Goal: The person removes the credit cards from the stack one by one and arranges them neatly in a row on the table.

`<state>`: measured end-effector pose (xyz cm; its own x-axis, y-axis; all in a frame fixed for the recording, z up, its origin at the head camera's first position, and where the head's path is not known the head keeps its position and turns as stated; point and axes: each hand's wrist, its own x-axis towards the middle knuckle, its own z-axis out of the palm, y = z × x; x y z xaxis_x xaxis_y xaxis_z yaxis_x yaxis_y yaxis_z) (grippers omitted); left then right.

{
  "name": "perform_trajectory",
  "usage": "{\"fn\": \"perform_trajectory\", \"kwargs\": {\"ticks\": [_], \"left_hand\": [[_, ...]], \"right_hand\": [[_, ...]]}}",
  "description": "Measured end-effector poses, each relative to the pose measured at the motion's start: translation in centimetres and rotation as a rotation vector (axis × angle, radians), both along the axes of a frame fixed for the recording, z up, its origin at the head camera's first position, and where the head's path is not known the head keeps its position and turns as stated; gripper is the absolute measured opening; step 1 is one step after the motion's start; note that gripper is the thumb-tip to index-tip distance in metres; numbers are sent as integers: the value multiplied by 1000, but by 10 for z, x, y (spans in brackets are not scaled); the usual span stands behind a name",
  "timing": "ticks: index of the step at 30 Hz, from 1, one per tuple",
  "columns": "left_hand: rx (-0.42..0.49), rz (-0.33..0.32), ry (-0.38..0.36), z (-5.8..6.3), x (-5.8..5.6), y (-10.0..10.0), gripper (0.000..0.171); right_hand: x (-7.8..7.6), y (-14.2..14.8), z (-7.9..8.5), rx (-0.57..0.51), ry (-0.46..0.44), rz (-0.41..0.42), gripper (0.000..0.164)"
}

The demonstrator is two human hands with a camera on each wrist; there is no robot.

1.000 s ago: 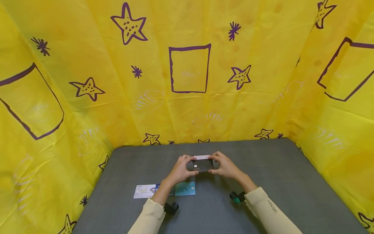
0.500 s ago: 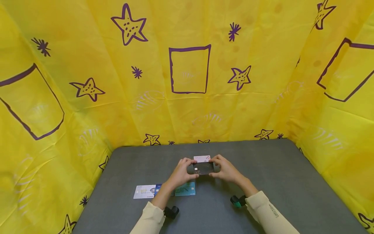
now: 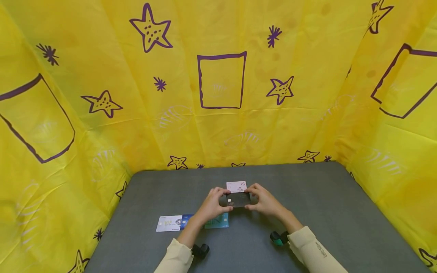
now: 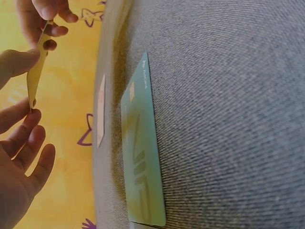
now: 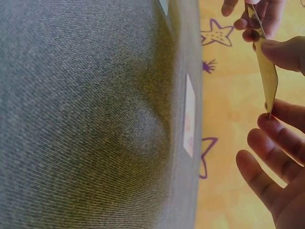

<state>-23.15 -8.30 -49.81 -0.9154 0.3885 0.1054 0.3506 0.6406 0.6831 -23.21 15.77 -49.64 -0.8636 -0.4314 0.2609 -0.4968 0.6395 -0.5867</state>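
Between both hands, a black VIP card with a small chip is held above the table. My left hand pinches its left edge between thumb and fingers. The right hand pinches the opposite edge in the same way. Seen from the left wrist, the held card is nearly edge-on and raised off the cloth. Just beyond it, a white card with a reddish print lies flat on the table, its near part hidden behind the black card in the head view.
Left of the hands lies a row of cards: a white VIP card, a blue card partly behind the left forearm, and a teal VIP card. The grey table ends at a yellow patterned curtain.
Both hands have drawn the black card slightly toward the body, so more of the white card behind it shows. The cards on the table have not moved.
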Motion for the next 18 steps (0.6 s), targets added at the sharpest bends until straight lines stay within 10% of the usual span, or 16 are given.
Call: {"fn": "perform_trajectory", "kwargs": {"ticks": [18], "left_hand": [[-32,-10,31,-13,6,1,51]], "right_hand": [[5,1,-17,-5,-45,-15,47]]}}
